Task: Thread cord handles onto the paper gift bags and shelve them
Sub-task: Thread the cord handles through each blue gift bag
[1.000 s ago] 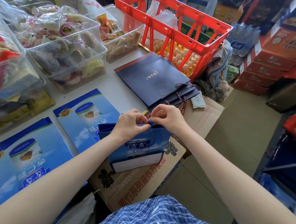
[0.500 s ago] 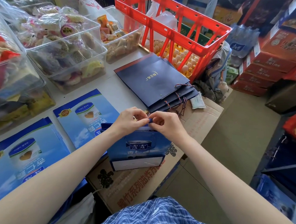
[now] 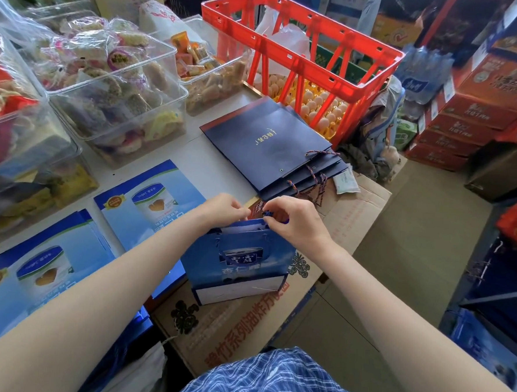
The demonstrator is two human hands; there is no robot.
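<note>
The blue gift bag (image 3: 241, 261) stands just below both hands, a little nearer the body than a second ago. The left hand (image 3: 223, 208) and right hand (image 3: 295, 219) have closed together at its top edge, pinching the blue cord (image 3: 267, 213), so threading looks underway. Beyond them lies the stack of navy bags (image 3: 269, 142).

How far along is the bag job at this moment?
Done, apparently: the dark navy bags lie stacked flat with cords showing at their open ends. In hand: the left hand and right hand pinch a blue cord at the top edge of the standing blue bag. Left: the flat blue bags on the table show no cords, and no bag appears shelved yet.
</note>
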